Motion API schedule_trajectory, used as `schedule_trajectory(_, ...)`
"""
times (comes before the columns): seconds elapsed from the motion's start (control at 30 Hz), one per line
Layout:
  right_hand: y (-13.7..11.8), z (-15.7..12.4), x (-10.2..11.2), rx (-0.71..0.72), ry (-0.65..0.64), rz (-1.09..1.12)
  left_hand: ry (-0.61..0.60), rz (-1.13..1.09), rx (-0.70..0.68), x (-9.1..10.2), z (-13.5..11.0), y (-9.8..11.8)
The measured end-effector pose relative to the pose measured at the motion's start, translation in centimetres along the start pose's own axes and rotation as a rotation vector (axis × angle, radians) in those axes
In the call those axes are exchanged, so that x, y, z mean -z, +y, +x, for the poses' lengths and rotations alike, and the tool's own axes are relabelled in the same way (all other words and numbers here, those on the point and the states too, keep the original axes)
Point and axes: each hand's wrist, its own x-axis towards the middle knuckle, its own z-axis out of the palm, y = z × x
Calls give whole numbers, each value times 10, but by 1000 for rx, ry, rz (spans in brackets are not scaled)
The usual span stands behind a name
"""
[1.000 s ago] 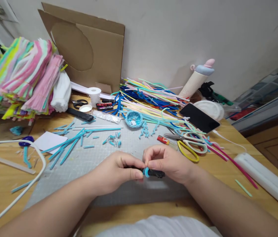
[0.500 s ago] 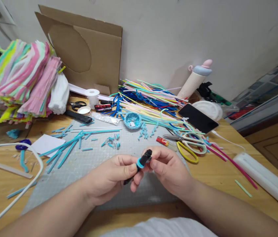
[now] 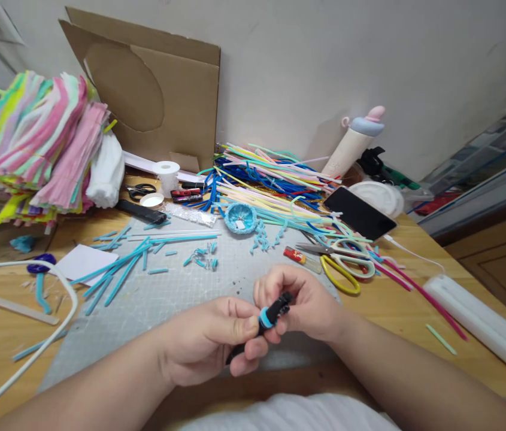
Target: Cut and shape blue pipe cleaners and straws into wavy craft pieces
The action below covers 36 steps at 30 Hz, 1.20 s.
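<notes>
My left hand [image 3: 223, 338] is closed around a slim black tool with a light-blue ring [image 3: 265, 318], which looks like a small trimmer. It is tilted, with its dark, toothed-looking head [image 3: 281, 305] up and to the right. At that head, the curled fingers of my right hand [image 3: 300, 302] are pressed together; what exactly they pinch is partly hidden. Below both hands lies a grey cutting mat [image 3: 145, 335], with small dark specks on it just beyond my fingers. Farther back on the mat stand a blue fuzzy bowl [image 3: 240, 219] and blue curled pieces [image 3: 260, 236].
Blue pipe-cleaner lengths [image 3: 120, 272] are scattered on the left, near a white cable [image 3: 70, 287]. To the right lie a lighter [image 3: 294, 255], scissors [image 3: 347, 254], a phone [image 3: 360, 212] and a white power strip [image 3: 481, 326]. Cardboard [image 3: 185, 96] leans on the wall behind.
The black tool and both hands have shifted slightly to the right and down. Its head is now turned more to the right, and my right fingers have curled over more.
</notes>
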Motion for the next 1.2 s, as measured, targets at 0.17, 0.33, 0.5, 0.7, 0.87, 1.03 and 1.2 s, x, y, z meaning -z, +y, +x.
schedule_trajectory(0.17, -5, -1, 3, 36, -82, -175, 4, 32, -28, 4, 2, 0)
schedule_trajectory(0.33, -3, -1, -4, -10, 59, -90, 105, 35, -119, 7, 5, 0)
schedule_trajectory(0.5, 2, 1, -5, -42, 87, 10, 148, 54, -127, 8, 6, 1)
schedule_trajectory(0.7, 0, 2, 6, -20, 16, -150, 258, 285, -159, 8, 3, 11)
schedule_trajectory(0.87, 1, 7, 15, -29, 109, -362, 509, 646, -271, 17, 5, 17)
schedule_trajectory(1.03, 3, 13, 17, -116, 263, -369, 658, 1073, -402, 21, 6, 14)
schedule_trajectory(1.2, 7, 13, 12, -131, 259, -331, 770, 1370, -553, 15, 4, 9)
